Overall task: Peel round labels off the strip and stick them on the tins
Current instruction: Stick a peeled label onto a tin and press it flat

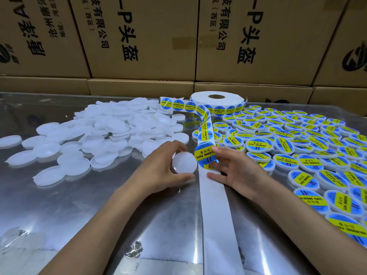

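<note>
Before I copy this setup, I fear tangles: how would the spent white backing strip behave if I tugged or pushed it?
Probably floppy: the backing strip lies flat on the steel table, while its labelled part curls back to the roll. Likely very light, being thin paper. It may slide easily, since the tabletop looks smooth and shiny.

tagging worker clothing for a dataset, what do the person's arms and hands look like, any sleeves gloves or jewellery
Both forearms are bare as far up as the picture shows, with no sleeves in view. The left hand and right hand wear no gloves, and no rings, watch or bracelets show on the fingers or wrists. Fingernails look short and unpainted.
</note>
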